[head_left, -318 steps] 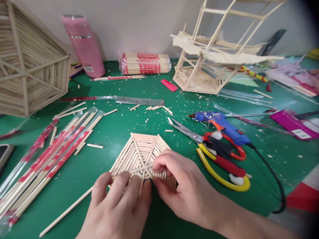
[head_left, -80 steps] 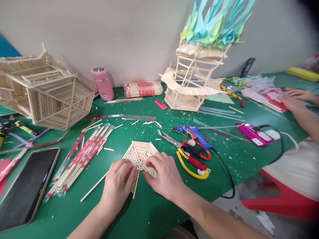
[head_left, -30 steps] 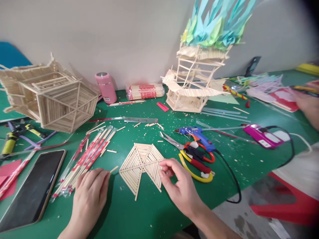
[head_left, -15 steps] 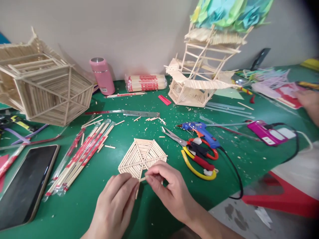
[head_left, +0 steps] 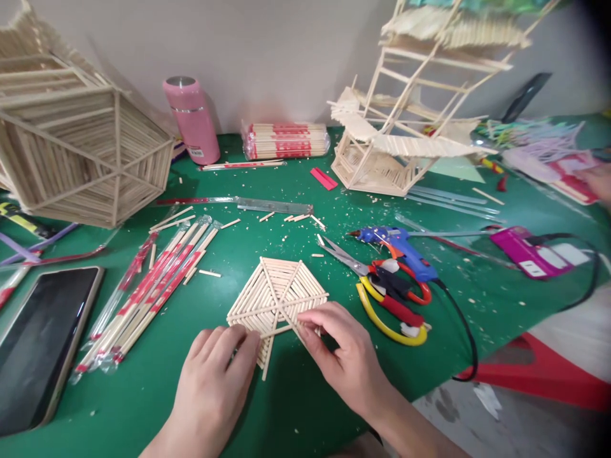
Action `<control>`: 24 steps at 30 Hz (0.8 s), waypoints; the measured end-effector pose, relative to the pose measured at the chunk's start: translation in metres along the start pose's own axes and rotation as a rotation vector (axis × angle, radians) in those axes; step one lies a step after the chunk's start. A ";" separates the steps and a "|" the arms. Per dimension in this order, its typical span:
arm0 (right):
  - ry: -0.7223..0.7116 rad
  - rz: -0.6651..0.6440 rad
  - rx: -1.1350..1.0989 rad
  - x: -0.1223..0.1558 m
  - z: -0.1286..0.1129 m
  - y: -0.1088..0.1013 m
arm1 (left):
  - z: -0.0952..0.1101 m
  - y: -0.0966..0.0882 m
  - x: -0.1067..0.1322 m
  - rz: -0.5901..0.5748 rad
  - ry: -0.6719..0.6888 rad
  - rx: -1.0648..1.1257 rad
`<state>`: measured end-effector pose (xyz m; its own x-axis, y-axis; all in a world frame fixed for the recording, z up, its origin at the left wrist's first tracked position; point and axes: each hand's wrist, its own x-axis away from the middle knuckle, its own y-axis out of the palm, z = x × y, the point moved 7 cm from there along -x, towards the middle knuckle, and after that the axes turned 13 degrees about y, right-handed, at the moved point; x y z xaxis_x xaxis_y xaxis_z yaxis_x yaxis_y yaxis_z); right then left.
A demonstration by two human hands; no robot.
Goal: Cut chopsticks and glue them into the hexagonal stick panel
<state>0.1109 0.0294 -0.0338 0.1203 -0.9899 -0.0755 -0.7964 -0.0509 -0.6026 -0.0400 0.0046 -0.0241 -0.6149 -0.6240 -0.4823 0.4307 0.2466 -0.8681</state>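
Note:
A flat hexagonal panel of glued wooden sticks (head_left: 279,292) lies on the green table top (head_left: 296,407), with an open wedge on its near side. A short wooden stick (head_left: 277,331) lies across that wedge. My left hand (head_left: 214,375) rests at the panel's near-left edge, fingers curled together on the stick's left end. My right hand (head_left: 346,359) is at the near-right edge, thumb and fingers pinched on the stick's right end. A longer stick (head_left: 266,362) pokes out of the panel toward me, between my hands.
Right of the panel lie scissors (head_left: 344,257), yellow-and-red cutters (head_left: 396,315) and a blue glue gun (head_left: 401,245) with its black cord. Wrapped chopsticks (head_left: 147,289) and a phone (head_left: 41,343) lie left. A big stick hexagon (head_left: 81,159), pink bottle (head_left: 191,121) and stick tower (head_left: 396,146) stand behind.
My left hand came back from the wrapped chopsticks with a short stick. Both hands brought it to the panel's near wedge, where it now lies. The view tilted down.

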 end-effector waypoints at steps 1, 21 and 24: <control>0.004 -0.005 0.014 -0.001 0.001 0.001 | 0.000 0.002 0.001 -0.008 -0.004 -0.005; 0.041 -0.028 0.159 -0.006 -0.001 0.010 | -0.001 0.006 0.004 -0.124 0.002 -0.151; 0.044 -0.029 0.158 -0.006 0.000 0.011 | -0.001 0.006 0.004 -0.103 -0.035 -0.136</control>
<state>0.1017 0.0353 -0.0398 0.1134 -0.9933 -0.0232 -0.6894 -0.0619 -0.7218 -0.0402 0.0048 -0.0314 -0.6265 -0.6762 -0.3876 0.2719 0.2765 -0.9217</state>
